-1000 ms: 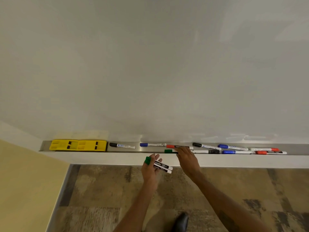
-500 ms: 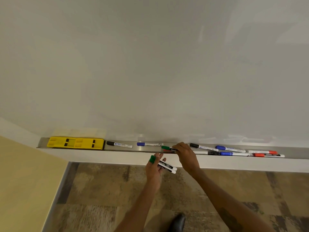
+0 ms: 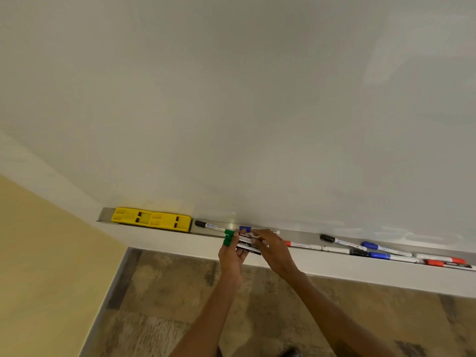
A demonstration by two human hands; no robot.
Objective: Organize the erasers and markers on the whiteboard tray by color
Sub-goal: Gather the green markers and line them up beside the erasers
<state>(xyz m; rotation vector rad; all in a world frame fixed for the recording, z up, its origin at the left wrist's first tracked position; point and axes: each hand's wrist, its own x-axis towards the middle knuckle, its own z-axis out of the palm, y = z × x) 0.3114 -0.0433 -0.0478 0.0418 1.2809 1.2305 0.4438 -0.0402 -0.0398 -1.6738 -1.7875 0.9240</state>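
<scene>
**Both grips on the green markers at the tray's edge**

From my seat I see the left grip (image 3: 231, 256) clamped round a bundle of green markers (image 3: 247, 245). It holds them just in front of the whiteboard tray (image 3: 304, 237), lifted off it, with the green caps pointing left. I can count two caps; how many barrels lie in the bundle I cannot tell. The right grip (image 3: 273, 251) meets the bundle from the other side, its fingers curled onto the white barrel ends.

Behind the two grips a blue marker (image 3: 245, 228) lies on the tray, mostly hidden, only its cap clear. To its left lies a black marker (image 3: 210, 225), and past that the yellow eraser (image 3: 152, 219) fills the tray's left end.

Right of the grips a red marker (image 3: 302, 244) lies alone. Further along, two black-capped markers (image 3: 340, 241) and two blue ones (image 3: 383, 248) lie close together in a loose cluster. Two red markers (image 3: 441, 258) sit at the far right.

Above is the bare whiteboard (image 3: 231, 99); below, a mottled floor (image 3: 257, 305).
</scene>
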